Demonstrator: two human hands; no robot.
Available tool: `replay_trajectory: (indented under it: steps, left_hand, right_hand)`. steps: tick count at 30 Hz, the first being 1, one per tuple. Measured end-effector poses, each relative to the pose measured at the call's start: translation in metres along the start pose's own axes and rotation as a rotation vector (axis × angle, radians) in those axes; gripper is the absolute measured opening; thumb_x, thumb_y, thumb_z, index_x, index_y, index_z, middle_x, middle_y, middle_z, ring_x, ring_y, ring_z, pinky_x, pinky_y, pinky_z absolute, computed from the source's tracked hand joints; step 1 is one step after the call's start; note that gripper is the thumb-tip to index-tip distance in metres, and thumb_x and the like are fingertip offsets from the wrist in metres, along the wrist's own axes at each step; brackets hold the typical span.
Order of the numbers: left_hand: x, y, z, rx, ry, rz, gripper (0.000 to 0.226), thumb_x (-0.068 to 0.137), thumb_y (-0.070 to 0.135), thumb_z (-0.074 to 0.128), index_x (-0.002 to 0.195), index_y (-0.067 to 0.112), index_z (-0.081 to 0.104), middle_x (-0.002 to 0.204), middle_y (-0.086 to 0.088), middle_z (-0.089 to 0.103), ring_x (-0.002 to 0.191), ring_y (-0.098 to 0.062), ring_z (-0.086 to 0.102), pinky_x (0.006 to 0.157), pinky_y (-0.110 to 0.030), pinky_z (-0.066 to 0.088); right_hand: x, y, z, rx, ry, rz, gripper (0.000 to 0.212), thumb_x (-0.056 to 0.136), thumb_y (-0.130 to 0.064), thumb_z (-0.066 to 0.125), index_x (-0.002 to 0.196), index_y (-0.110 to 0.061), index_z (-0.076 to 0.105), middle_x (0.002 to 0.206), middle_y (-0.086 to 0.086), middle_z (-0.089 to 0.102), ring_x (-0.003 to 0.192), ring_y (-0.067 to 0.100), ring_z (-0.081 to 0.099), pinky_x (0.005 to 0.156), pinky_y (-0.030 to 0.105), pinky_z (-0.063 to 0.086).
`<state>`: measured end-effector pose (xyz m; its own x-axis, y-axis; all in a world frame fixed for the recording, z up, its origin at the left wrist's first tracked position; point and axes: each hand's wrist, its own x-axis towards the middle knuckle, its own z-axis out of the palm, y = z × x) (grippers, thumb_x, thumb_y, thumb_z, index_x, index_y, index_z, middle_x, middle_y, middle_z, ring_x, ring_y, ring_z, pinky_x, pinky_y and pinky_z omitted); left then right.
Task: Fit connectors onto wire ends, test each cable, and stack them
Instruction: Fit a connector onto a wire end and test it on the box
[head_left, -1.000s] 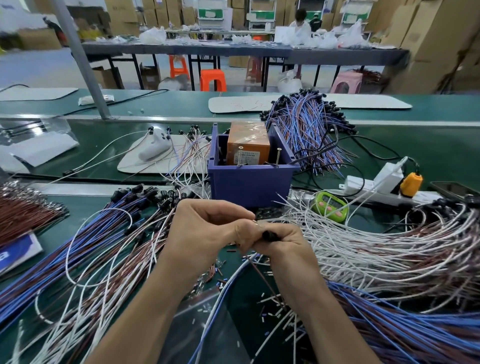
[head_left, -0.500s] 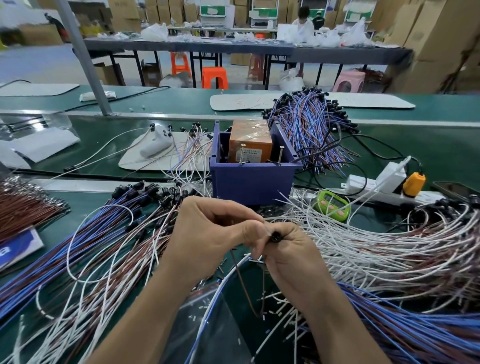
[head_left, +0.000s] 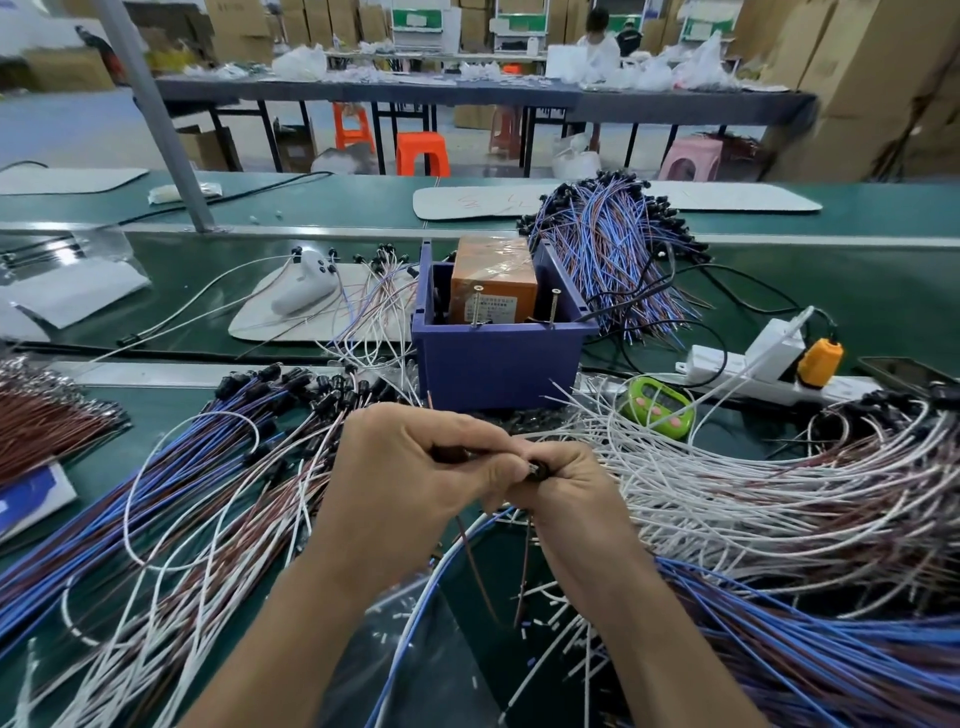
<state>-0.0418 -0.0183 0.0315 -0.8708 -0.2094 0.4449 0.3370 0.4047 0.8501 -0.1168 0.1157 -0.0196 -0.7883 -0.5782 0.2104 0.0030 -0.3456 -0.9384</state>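
Observation:
My left hand (head_left: 410, 478) and my right hand (head_left: 576, 493) meet at the middle of the green bench. A small black connector (head_left: 537, 470) is pinched by my right fingertips. My left thumb and fingers pinch wire ends against it. A brown wire (head_left: 470, 551) and a blue wire (head_left: 441, 566) hang down from my hands. Wires with black connectors lie in a pile (head_left: 218, 467) at the left. Bare-ended white, brown and blue wires (head_left: 779, 519) fan out at the right. A blue bin (head_left: 498, 358) holding an orange box (head_left: 493, 291) with two upright screws stands just behind my hands.
A second bundle of fitted cables (head_left: 618, 260) lies behind the bin. A white power strip (head_left: 753, 371) with an orange plug and a green timer (head_left: 660, 408) sit at the right. A white handle-shaped device (head_left: 306, 288) rests on a pad at the back left. A person works at a far table.
My hands have stayed together at the connector. The brown wire now hangs lower from my fingers, and my left fingers have shifted over the connector's end.

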Motion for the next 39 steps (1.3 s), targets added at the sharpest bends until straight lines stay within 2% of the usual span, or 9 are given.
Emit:
replay_trajectory:
  steps: [4, 10, 13, 16, 18, 20, 31, 35, 39]
  left_hand:
    - [-0.001, -0.001, 0.001, 0.044, 0.012, -0.001, 0.016, 0.072, 0.025, 0.090, 0.084, 0.032, 0.083, 0.067, 0.009, 0.075, 0.059, -0.011, 0.072, 0.061, -0.021, 0.057]
    - [-0.002, 0.003, -0.001, 0.167, 0.012, 0.089, 0.019, 0.070, 0.022, 0.089, 0.085, 0.031, 0.083, 0.076, 0.023, 0.076, 0.070, -0.002, 0.074, 0.066, -0.019, 0.058]
    - [-0.002, 0.005, -0.002, 0.202, 0.014, 0.122, 0.018, 0.070, 0.020, 0.089, 0.084, 0.031, 0.084, 0.079, 0.024, 0.076, 0.073, 0.000, 0.074, 0.067, -0.017, 0.057]
    - [-0.002, 0.006, -0.001, 0.241, 0.003, 0.183, 0.015, 0.072, 0.014, 0.088, 0.083, 0.024, 0.085, 0.081, 0.021, 0.077, 0.076, -0.001, 0.074, 0.069, -0.017, 0.057]
    - [-0.003, 0.007, 0.000, 0.283, 0.020, 0.229, 0.018, 0.071, 0.008, 0.089, 0.082, 0.022, 0.084, 0.082, 0.018, 0.077, 0.078, 0.002, 0.074, 0.071, -0.016, 0.057]
    - [-0.003, 0.008, 0.001, 0.324, 0.034, 0.255, 0.017, 0.071, 0.009, 0.089, 0.083, 0.021, 0.084, 0.082, 0.016, 0.078, 0.079, 0.005, 0.073, 0.072, -0.016, 0.057]
    - [-0.004, 0.009, 0.002, 0.422, -0.027, 0.275, 0.022, 0.069, 0.000, 0.091, 0.080, 0.018, 0.085, 0.081, 0.013, 0.077, 0.077, 0.006, 0.070, 0.071, -0.015, 0.056]
    - [-0.002, 0.009, 0.001, 0.387, -0.054, 0.172, 0.023, 0.068, 0.000, 0.092, 0.078, 0.020, 0.085, 0.073, 0.014, 0.076, 0.068, 0.002, 0.071, 0.067, -0.015, 0.055]
    - [-0.003, 0.006, 0.004, 0.367, -0.069, 0.127, 0.025, 0.067, -0.001, 0.091, 0.077, 0.021, 0.085, 0.073, 0.015, 0.076, 0.066, 0.002, 0.070, 0.067, -0.021, 0.056]
  right_hand:
    - [0.001, 0.005, -0.001, -0.070, 0.039, -0.017, 0.012, 0.075, 0.009, 0.063, 0.075, 0.006, 0.074, 0.073, 0.010, 0.073, 0.073, 0.015, 0.070, 0.070, 0.021, 0.053]
    - [0.002, 0.006, 0.000, -0.131, 0.077, -0.066, 0.016, 0.072, -0.004, 0.065, 0.065, -0.013, 0.076, 0.067, 0.010, 0.069, 0.071, 0.018, 0.066, 0.070, 0.022, 0.052]
    - [0.001, 0.007, 0.001, -0.128, 0.090, -0.061, 0.023, 0.069, 0.002, 0.057, 0.066, -0.011, 0.076, 0.067, 0.017, 0.067, 0.071, 0.021, 0.065, 0.069, 0.025, 0.052]
    - [0.003, 0.007, 0.001, -0.139, 0.114, -0.056, 0.022, 0.068, 0.005, 0.055, 0.077, 0.007, 0.075, 0.078, 0.033, 0.068, 0.072, 0.038, 0.063, 0.069, 0.037, 0.054]
    - [0.003, 0.008, 0.001, -0.156, 0.120, -0.056, 0.027, 0.065, 0.005, 0.052, 0.080, 0.011, 0.074, 0.081, 0.036, 0.068, 0.081, 0.052, 0.063, 0.074, 0.051, 0.054]
    - [0.004, 0.008, 0.000, -0.174, 0.127, -0.056, 0.031, 0.064, 0.006, 0.049, 0.080, 0.009, 0.075, 0.081, 0.034, 0.070, 0.085, 0.053, 0.064, 0.076, 0.054, 0.055]
    - [0.003, 0.017, 0.000, -0.371, 0.118, -0.076, 0.028, 0.066, 0.001, 0.047, 0.070, -0.002, 0.074, 0.072, 0.016, 0.072, 0.072, 0.031, 0.070, 0.067, 0.046, 0.055]
    - [-0.002, 0.017, 0.002, -0.448, 0.113, -0.055, 0.019, 0.065, -0.003, 0.043, 0.057, 0.000, 0.060, 0.054, 0.017, 0.053, 0.054, 0.016, 0.045, 0.051, 0.033, 0.034]
    - [-0.005, 0.017, 0.003, -0.500, 0.141, -0.045, 0.019, 0.066, -0.001, 0.043, 0.052, -0.007, 0.055, 0.048, 0.004, 0.044, 0.051, 0.014, 0.036, 0.049, 0.031, 0.028]
